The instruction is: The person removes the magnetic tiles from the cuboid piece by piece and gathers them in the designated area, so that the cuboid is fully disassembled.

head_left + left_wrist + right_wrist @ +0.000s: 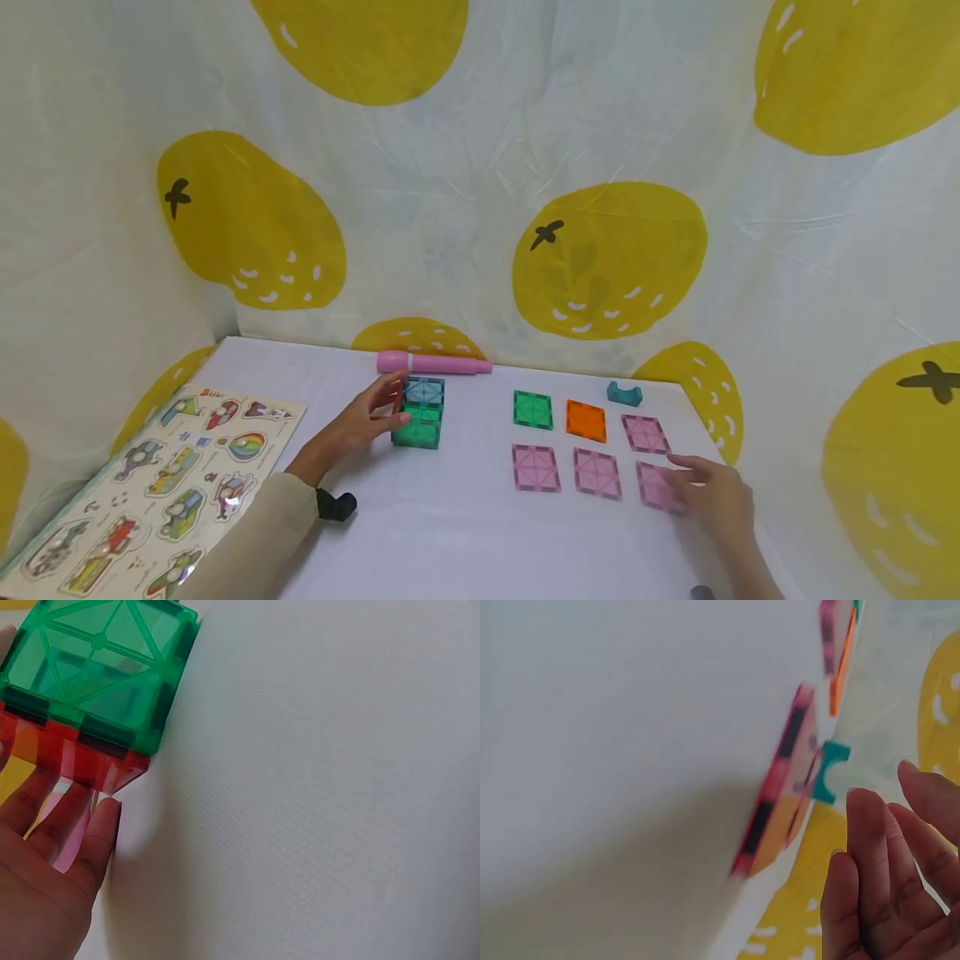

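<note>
A small box of magnetic tiles (420,414) stands on the white table, with blue and green faces and a red side. My left hand (384,406) touches its left side. In the left wrist view straight fingers (75,832) lie against the red tile (75,757), under the green tile (97,667). My right hand (686,481) rests with straight fingers on the rightmost pink tile (658,487) near the table's right edge. In the right wrist view that pink tile (780,795) is blurred, and the fingers (877,885) beside it are straight and hold nothing.
Flat tiles lie in two rows: green (532,409), orange (586,420), pink (646,433), with two more pink tiles (536,467) in front. A teal block (624,392) and a pink marker (433,363) lie at the back. A vehicle puzzle board (165,483) sits at the left.
</note>
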Action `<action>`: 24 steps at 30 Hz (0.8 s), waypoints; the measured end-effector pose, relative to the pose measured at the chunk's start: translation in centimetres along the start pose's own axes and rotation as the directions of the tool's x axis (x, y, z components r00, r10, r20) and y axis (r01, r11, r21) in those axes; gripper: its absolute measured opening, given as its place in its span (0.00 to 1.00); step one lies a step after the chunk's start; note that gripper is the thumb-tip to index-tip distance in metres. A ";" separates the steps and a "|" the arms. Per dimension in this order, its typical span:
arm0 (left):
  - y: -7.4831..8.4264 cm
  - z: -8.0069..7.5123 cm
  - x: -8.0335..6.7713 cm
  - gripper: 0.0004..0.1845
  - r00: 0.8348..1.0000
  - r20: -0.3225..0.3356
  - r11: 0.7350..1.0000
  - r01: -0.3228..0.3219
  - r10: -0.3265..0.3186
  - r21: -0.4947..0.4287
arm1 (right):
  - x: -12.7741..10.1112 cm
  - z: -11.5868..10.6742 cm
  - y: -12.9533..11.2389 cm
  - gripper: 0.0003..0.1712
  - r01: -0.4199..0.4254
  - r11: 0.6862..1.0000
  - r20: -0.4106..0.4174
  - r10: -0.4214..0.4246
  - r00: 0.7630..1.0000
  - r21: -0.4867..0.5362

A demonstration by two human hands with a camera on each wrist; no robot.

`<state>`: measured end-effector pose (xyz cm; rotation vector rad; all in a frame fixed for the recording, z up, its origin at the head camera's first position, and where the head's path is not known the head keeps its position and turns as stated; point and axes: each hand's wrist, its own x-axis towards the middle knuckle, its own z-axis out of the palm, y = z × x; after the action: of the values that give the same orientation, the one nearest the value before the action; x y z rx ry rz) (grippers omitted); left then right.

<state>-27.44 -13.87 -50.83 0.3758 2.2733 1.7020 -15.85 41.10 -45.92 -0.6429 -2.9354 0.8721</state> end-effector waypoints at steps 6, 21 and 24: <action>0.2 0.0 -0.1 0.42 1.000 0.007 1.000 0.005 -0.005 -0.015 | -0.7 1.3 -3.4 0.29 0.070 0.993 -0.009 -0.069 0.998 0.099; 0.2 -0.3 0.4 0.32 0.999 0.036 0.993 0.041 -0.037 -0.110 | -2.3 6.5 -11.8 0.21 0.212 0.941 0.028 -0.227 0.974 0.263; 0.1 -0.2 0.4 0.33 0.999 0.035 0.994 0.019 -0.015 -0.111 | -2.5 7.9 -13.5 0.19 0.275 0.910 0.057 -0.307 0.950 0.311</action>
<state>-27.90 -13.92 -50.71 0.3571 2.1402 1.7905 -19.71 25.80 -45.25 -0.1391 -2.7885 1.3067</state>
